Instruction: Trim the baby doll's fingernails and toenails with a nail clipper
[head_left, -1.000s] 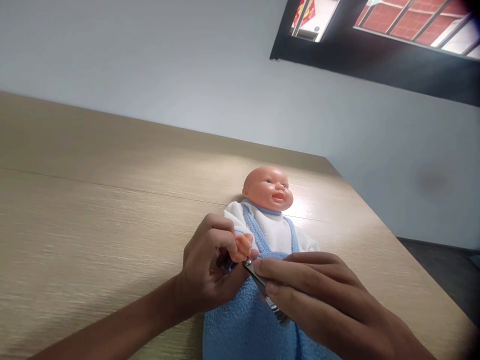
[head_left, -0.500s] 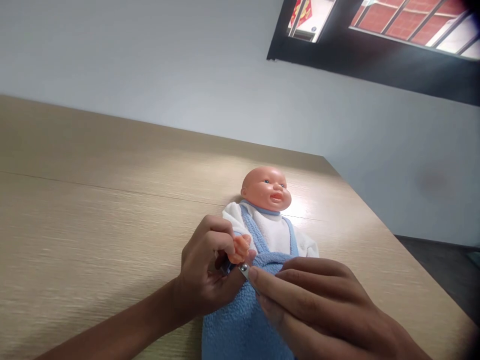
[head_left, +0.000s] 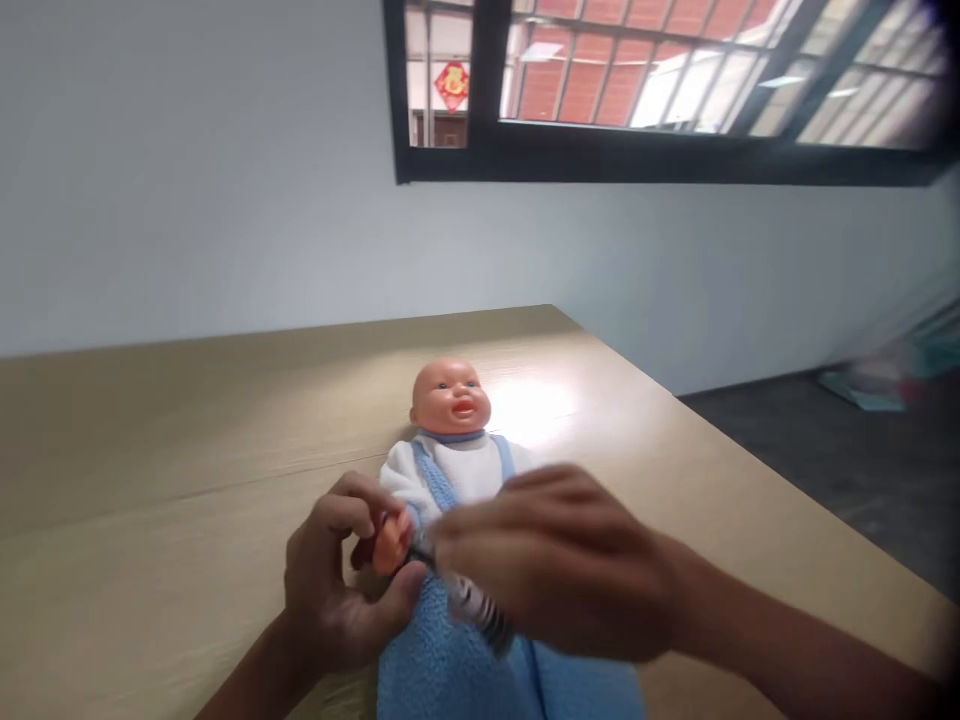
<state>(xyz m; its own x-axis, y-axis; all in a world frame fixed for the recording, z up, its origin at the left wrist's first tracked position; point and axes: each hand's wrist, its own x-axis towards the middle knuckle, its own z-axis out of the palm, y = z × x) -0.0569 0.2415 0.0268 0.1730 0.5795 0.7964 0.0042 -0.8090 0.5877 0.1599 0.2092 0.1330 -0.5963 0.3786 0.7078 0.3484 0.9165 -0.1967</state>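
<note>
A: layout, biggest first? 12 = top of frame.

B: wall (head_left: 225, 230) spans 9 through 12 to 3; wood-look table (head_left: 150, 560) fills 4 to 9; dark-framed window (head_left: 645, 160) around 1; grey floor (head_left: 795, 455) near 3; doll (head_left: 472, 478) at 6, on its back on the table, head toward 12.

A: hands?

B: right hand (head_left: 562, 570) at 5, smeared by blur; fingers folded round what looks like a nail clipper (head_left: 480, 612); left hand (head_left: 345, 565) between 7 and 8, half curled, fingers round the back of the doll's hand (head_left: 391, 545), thumb spread just below it.

A: is the tip in contact?

B: striped end points about 5, dark tip about 10, right by the doll's hand; touching or just short, can't tell.

A: how would you do it well?

B: my take: pinch the doll's hand firmer, thumb against curled fingers; single out one doll finger; left thumb sits near the tip, so move it out of line first; steady the right hand; square approach, shallow bite, soft squeeze.

A: containers?

B: none I can make out, so no contents to report; blurred item (head_left: 862, 390) by the floor, can't tell what.
</note>
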